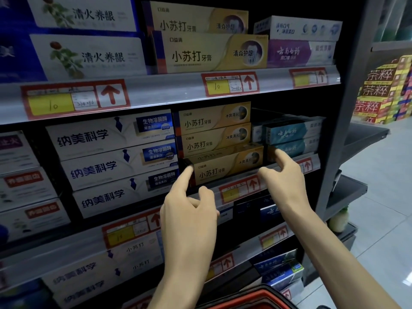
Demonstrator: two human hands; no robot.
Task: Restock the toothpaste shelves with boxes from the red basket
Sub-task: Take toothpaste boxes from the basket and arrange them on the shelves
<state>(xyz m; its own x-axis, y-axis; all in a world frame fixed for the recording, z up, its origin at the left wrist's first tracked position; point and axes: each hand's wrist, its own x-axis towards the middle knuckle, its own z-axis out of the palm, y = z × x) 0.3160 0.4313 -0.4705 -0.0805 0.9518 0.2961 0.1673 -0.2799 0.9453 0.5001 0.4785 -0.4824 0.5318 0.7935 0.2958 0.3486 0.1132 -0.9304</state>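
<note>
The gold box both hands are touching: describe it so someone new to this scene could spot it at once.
Start at the middle shelf, between the white boxes and the teal boxes. There sits a stack of three gold boxes. It is the lowest gold box, jutting forward of the two above, with the left hand at its dark left end and the right hand at its right end.

The single head view looks forward and slightly down, close to the toothpaste shelves [169, 92], aisle at right.
</note>
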